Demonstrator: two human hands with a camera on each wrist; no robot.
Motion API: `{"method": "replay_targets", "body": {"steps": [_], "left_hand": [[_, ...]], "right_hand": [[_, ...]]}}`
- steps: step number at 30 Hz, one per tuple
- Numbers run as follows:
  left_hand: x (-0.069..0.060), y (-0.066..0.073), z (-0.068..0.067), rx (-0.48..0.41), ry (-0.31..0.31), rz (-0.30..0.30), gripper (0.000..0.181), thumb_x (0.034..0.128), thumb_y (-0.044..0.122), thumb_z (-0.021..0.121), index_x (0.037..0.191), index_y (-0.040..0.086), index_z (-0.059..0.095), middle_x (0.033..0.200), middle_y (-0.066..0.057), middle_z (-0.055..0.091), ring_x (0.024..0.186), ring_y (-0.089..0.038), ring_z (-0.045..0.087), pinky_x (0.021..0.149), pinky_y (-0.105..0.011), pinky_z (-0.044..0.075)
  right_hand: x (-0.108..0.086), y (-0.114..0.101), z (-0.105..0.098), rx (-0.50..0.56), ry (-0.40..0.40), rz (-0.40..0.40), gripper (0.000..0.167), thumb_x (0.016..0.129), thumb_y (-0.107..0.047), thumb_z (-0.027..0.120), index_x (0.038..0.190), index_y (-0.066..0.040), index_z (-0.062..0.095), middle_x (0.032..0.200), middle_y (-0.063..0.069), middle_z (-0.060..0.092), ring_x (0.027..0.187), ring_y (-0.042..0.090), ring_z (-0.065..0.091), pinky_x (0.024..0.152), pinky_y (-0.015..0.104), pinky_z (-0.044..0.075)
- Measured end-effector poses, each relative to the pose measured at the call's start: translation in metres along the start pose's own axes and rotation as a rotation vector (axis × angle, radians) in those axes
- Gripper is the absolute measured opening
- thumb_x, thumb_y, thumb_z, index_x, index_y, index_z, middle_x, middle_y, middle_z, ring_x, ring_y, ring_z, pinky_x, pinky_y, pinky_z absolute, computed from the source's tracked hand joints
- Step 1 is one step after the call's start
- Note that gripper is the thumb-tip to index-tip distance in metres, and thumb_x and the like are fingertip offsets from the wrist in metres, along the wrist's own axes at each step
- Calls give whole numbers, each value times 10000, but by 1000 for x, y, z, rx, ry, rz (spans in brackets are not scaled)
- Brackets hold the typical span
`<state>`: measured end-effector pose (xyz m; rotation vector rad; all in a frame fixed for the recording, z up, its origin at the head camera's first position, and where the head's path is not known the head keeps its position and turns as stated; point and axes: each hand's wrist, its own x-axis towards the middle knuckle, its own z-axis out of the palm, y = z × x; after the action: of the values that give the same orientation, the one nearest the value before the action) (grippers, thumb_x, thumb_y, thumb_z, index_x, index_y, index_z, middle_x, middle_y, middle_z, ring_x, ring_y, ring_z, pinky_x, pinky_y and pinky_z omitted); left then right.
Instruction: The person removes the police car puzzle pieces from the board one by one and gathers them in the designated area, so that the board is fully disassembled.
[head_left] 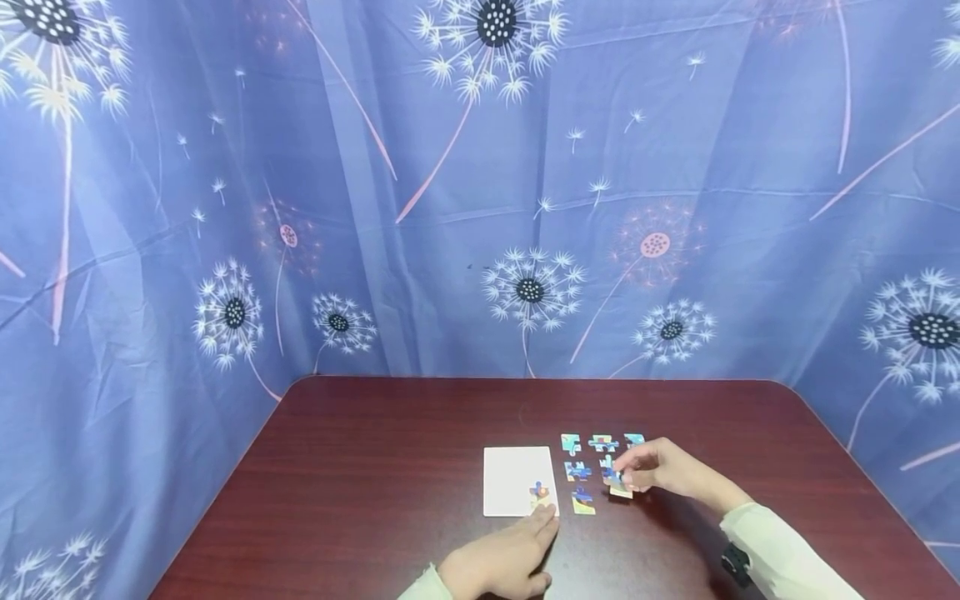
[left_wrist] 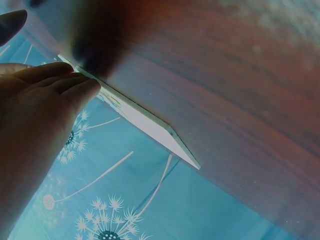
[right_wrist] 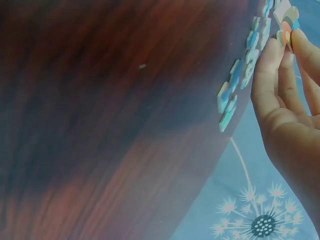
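Note:
A white square puzzle board [head_left: 513,479] lies on the table, with one colourful jigsaw piece [head_left: 539,491] in its near right corner. My left hand [head_left: 506,554] touches that corner with its fingers extended; the left wrist view shows the fingertips [left_wrist: 90,89] at the board's edge. To the right of the board, my right hand [head_left: 663,468] pinches another jigsaw piece [right_wrist: 286,34] between thumb and fingers, just above the table. Its picture side is partly hidden by the fingers.
Several loose jigsaw pieces lie in rows right of the board, among them a corner piece [head_left: 571,443], a middle piece [head_left: 577,472] and a near piece [head_left: 582,502]. The dark red wooden table [head_left: 360,475] meets a blue dandelion-print curtain [head_left: 450,317] behind.

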<state>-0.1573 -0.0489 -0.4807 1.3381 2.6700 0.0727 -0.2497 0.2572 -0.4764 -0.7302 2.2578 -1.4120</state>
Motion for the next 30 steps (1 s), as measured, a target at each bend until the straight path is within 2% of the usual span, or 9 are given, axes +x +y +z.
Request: {"method": "replay_targets", "body": {"steps": [5, 9, 17, 24, 30], "left_hand": [[-1, 0, 1, -8, -4, 7, 648, 934, 327, 573, 1433, -42, 387, 1510, -181, 344, 1427, -209, 268, 1129, -269, 274], [-1, 0, 0, 6, 0, 6, 649, 933, 328, 576, 1431, -44, 389, 1507, -185, 348, 1425, -211, 273, 1128, -264, 274], [-1, 0, 0, 9, 10, 6, 652, 933, 338, 578, 1431, -39, 391, 1509, -183, 345, 1426, -213, 273, 1126, -270, 282], [-2, 0, 0, -27, -14, -3, 654, 946, 348, 570, 1449, -21, 372, 1530, -161, 311, 1437, -205, 241, 1127, -288, 285], [-2, 1, 2, 6, -7, -28, 687, 936, 405, 574, 1452, -5, 379, 1539, -143, 304, 1437, -193, 240, 1127, -269, 279]], "right_hand": [[-5, 5, 2, 46, -49, -43, 215, 890, 38, 613, 1074, 146, 633, 795, 209, 649, 678, 105, 584, 596, 303, 540], [-5, 5, 5, 29, -57, -52, 206, 852, 65, 629, 1044, 139, 646, 812, 235, 643, 674, 110, 590, 560, 269, 513], [-1, 7, 9, -33, -26, 4, 149, 842, 30, 679, 986, 61, 696, 794, 195, 657, 632, 87, 560, 522, 205, 443], [1, 5, 12, -73, -1, 16, 131, 840, 33, 684, 968, 40, 707, 809, 133, 663, 666, 105, 584, 541, 227, 476], [1, 2, 13, -98, 11, 34, 113, 839, 21, 696, 950, 25, 718, 813, 130, 653, 699, 128, 596, 568, 254, 512]]}}
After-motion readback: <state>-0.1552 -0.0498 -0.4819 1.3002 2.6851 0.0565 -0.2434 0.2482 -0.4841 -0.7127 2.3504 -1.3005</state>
